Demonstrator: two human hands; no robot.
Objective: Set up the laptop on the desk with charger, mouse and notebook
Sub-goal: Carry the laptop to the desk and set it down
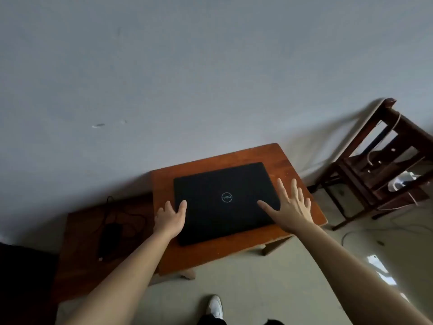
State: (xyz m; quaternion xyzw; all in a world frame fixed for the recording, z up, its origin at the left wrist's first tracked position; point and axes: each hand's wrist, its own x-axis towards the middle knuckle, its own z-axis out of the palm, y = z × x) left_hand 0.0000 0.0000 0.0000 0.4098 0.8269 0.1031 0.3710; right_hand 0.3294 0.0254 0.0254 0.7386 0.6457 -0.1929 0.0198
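1. Wall (pixel 164 66): plain grey, matte, one small scuff left of centre.
2. Floor (pixel 269 289): pale, glossy, bright glare patch at the right.
3. Side table (pixel 79 266): dark wood, lower, butted against the left edge of the table, in shadow.
4. Table (pixel 288 165): reddish-brown wood, smooth, rectangular with rounded corners, against the wall.
5. Rack (pixel 384 160): dark wood frame at the right, by the wall, white cords draped on it.
6. Laptop (pixel 225 202): black, matte, flat rectangle, lid closed, ring logo in the middle. Lies centred on the table.
7. Right hand (pixel 293 207): fingers (pixel 282 191) spread wide and flat, palm down over the laptop's right edge. Grips nothing; contact with the lid can't be told.
8. Left hand (pixel 169 216): fingers curled at the laptop's left edge, thumb on top of the lid, the rest hidden at the side. Looks like a light hold on the edge.
9. Charger (pixel 110 240): black brick, elongated, on the side table, thin black cable looped beyond it toward the wall.
10. Shoe (pixel 215 306): white, on the floor, bottom of view.
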